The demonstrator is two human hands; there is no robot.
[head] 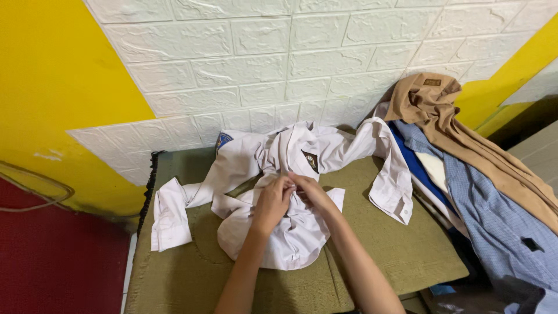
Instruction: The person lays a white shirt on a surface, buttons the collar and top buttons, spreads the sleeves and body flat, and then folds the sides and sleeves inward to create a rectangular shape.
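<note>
The white shirt (273, 192) lies crumpled in the middle of the olive-padded desk (395, 244), sleeves flung out left and right. Both hands meet over its front, the left hand (272, 200) and right hand (311, 192) each with its grip pinched together on the cloth. At the right, against the white brick wall (261, 64), lie a tan garment (465, 134) and a blue checked shirt (494, 215).

Blue checked shirt (500, 227) runs off the right edge.

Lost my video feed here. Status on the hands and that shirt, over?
Left hand and right hand both pinching the white shirt at its front. Shirt crumpled on the olive mat. Clothes pile at right, not obstructing.
</note>
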